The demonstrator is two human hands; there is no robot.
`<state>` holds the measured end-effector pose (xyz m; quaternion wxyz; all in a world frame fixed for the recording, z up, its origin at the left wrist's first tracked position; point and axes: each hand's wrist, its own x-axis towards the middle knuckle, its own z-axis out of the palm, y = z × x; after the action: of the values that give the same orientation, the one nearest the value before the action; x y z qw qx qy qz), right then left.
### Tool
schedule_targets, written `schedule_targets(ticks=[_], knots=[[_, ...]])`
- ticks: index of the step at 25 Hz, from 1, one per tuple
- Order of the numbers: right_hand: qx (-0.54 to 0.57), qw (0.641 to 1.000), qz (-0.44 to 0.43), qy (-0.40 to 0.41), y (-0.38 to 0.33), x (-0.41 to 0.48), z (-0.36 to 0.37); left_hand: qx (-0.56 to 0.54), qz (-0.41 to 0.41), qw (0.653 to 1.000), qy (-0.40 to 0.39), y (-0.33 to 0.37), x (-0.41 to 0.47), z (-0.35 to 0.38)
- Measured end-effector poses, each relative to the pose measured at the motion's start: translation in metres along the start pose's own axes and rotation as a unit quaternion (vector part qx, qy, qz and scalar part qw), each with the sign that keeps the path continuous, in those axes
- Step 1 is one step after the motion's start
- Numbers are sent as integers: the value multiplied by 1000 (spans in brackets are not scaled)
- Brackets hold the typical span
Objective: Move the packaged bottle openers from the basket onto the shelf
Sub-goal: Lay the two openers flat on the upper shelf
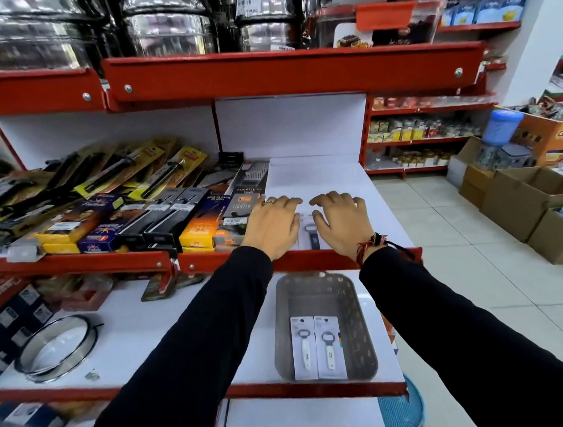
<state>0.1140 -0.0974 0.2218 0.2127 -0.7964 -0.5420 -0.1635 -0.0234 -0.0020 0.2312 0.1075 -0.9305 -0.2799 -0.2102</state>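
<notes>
A grey perforated basket point(353, 310) stands on the lower white shelf. Two packaged bottle openers point(317, 348) with white handles lie side by side in it. On the middle shelf point(330, 175), a packaged opener with a dark handle point(310, 234) lies flat between my hands. My left hand point(274, 223) and my right hand point(342, 223) rest palm down on either side of it, fingers spread, touching its card edges. Most of the package is hidden under my hands.
Packaged kitchen tools point(136, 201) crowd the middle shelf to the left of my hands. A round metal ring point(57, 347) lies on the lower shelf at left. Cardboard boxes point(517, 201) stand on the floor at right. Steel pots fill the top shelf.
</notes>
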Motion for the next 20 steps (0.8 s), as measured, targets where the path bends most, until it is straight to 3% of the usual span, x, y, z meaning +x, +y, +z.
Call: schedule_targets(ticks=[5, 9, 11, 15, 20], knots=[[15, 999, -7, 33, -13, -64, -16, -33, 0, 995, 90, 18, -58, -4], [17, 999, -26, 20, -14, -115, 2, -54, 8, 994, 97, 30, -103, 18], [11, 999, -34, -25, -10, -136, 24, -63, 10, 996, 62, 36, -124, 39], [32, 987, 6, -156, 14, -155, 78, -108, -6, 991, -81, 45, -141, 89], [29, 958, 52, -279, 47, -148, 146, -163, -92, 946, -265, 47, -121, 152]])
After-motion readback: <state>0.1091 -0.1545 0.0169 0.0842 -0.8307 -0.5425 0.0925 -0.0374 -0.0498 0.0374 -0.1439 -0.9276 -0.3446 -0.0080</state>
